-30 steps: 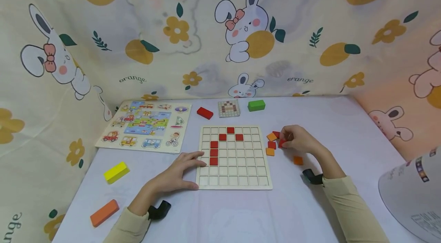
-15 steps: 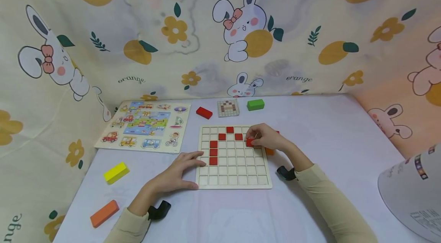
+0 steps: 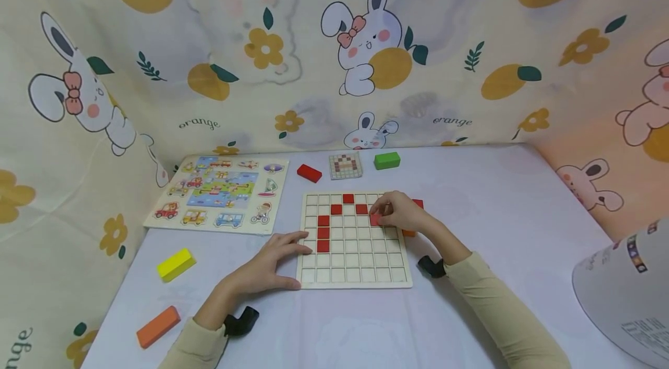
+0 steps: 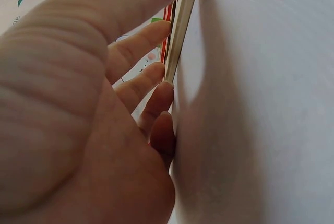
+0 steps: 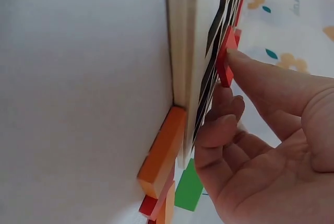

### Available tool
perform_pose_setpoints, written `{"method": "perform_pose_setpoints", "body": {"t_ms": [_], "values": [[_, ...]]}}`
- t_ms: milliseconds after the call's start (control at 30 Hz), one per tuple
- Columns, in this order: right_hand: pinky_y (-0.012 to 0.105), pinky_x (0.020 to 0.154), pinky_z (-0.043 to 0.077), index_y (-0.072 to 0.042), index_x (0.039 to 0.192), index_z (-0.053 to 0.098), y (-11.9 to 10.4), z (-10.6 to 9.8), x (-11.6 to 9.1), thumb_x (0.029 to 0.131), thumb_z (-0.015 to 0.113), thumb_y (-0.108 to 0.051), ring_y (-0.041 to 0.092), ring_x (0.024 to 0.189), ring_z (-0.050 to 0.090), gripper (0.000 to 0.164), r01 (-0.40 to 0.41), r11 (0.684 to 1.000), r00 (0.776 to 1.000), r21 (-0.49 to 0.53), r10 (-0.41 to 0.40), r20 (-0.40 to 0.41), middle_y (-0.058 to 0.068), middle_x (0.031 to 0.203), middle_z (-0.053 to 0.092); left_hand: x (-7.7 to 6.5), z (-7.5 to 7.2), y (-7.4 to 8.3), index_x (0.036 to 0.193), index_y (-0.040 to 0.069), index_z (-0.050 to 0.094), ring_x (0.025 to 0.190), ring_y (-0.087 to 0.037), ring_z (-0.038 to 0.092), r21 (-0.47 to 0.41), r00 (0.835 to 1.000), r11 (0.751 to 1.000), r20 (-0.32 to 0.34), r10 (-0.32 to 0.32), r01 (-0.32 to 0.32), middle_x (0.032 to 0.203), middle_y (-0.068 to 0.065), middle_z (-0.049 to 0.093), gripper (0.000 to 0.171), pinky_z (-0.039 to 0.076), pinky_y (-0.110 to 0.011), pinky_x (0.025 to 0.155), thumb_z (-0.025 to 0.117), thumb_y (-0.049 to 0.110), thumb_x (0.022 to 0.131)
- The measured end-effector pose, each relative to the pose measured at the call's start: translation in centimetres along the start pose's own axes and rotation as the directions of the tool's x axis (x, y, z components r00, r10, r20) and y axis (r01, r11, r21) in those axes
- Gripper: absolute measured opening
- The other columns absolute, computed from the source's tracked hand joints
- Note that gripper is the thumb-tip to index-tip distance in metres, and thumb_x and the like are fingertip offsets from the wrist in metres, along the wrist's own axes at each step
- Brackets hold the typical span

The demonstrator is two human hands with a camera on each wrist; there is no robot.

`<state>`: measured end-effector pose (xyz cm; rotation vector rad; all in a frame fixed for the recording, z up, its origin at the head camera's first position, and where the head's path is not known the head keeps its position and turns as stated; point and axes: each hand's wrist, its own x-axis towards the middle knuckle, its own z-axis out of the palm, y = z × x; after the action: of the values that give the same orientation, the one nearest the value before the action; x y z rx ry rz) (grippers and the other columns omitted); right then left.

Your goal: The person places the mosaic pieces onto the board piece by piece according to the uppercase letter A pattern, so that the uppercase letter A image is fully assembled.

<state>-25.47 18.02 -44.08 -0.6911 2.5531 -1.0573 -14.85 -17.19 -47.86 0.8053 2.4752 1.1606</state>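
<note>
"Placing the red tile (image 5: pixel 224 67) seems to be the step in hand. Where is this tile now?"

"The right hand (image 3: pixel 399 210) pinches it, tilted, between thumb and finger, at a cell of the grid board (image 3: pixel 360 264). Whether it already touches the bottom of the cell, one cannot tell."

"And the left hand (image 3: pixel 274 261)?"

"It grasps nothing. Its loose fingers rest at the board's edge, opposite to the right hand, probably for keeping the board steady."

"What do the cells contain?"

"Six other red tiles (image 3: pixel 323 233): three in a column just beside the left fingertips, three in a peak farther out, between the hands."

"And what does the next move call for?"

"Probably to lay the tile flat inside one cell, then to let it go. Outside the board, an orange tile (image 5: pixel 162 153) lies near the right wrist, and a picture card (image 3: pixel 345 165) lies beyond both hands."
</note>
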Motion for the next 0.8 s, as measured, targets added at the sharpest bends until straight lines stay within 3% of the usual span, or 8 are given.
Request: {"method": "perform_pose_setpoints", "body": {"t_ms": [200, 400, 567, 800], "values": [[0.030, 0.066, 0.045, 0.003, 0.109, 0.069, 1.1, -1.0, -0.6, 0.085, 0.073, 0.002, 0.022, 0.077, 0.052, 0.025, -0.016, 0.999, 0.998, 0.044, 0.019, -0.057, 0.011, 0.091, 0.063, 0.0, 0.1, 0.0, 0.133, 0.027, 0.060, 0.140, -0.025, 0.026, -0.005, 1.000, 1.000, -0.001, -0.006, 0.006, 0.160, 0.002, 0.030, 0.060, 0.024, -0.061, 0.110, 0.082, 0.041, 0.079], [0.039, 0.085, 0.048, 0.003, 0.118, 0.066, 4.6, -4.5, -2.4, 0.086, 0.069, 0.004, 0.031, 0.098, 0.058, 0.032, -0.062, 0.996, 0.987, 0.070, 0.071, -0.146, 0.017, 0.109, 0.066, 0.1, 0.0, 0.0, 0.133, 0.026, 0.061, 0.140, -0.025, 0.026, 0.003, 1.000, 1.000, 0.005, -0.004, 0.004, 0.160, 0.002, 0.030, 0.060, 0.024, -0.060, 0.110, 0.083, 0.040, 0.079], [0.050, 0.095, 0.045, 0.002, 0.126, 0.062, 6.7, -5.9, -3.2, 0.085, 0.064, 0.008, 0.036, 0.108, 0.054, 0.041, -0.126, 0.989, 0.986, 0.076, 0.133, -0.101, 0.020, 0.122, 0.062, 0.1, 0.0, -0.1, 0.132, 0.028, 0.061, 0.140, -0.025, 0.026, 0.001, 1.000, 1.000, 0.002, -0.007, 0.007, 0.160, 0.002, 0.030, 0.059, 0.024, -0.061, 0.110, 0.082, 0.042, 0.079], [0.047, 0.093, 0.045, 0.003, 0.120, 0.064, 6.8, -5.7, -2.8, 0.084, 0.063, 0.011, 0.034, 0.102, 0.053, 0.037, -0.125, 0.991, 0.989, 0.051, 0.128, -0.071, 0.018, 0.112, 0.062, 0.1, 0.2, -0.1, 0.131, 0.028, 0.061, 0.139, -0.025, 0.026, 0.003, 1.000, 1.000, 0.000, -0.004, 0.004, 0.160, 0.002, 0.031, 0.058, 0.024, -0.061, 0.109, 0.082, 0.042, 0.079]]}}
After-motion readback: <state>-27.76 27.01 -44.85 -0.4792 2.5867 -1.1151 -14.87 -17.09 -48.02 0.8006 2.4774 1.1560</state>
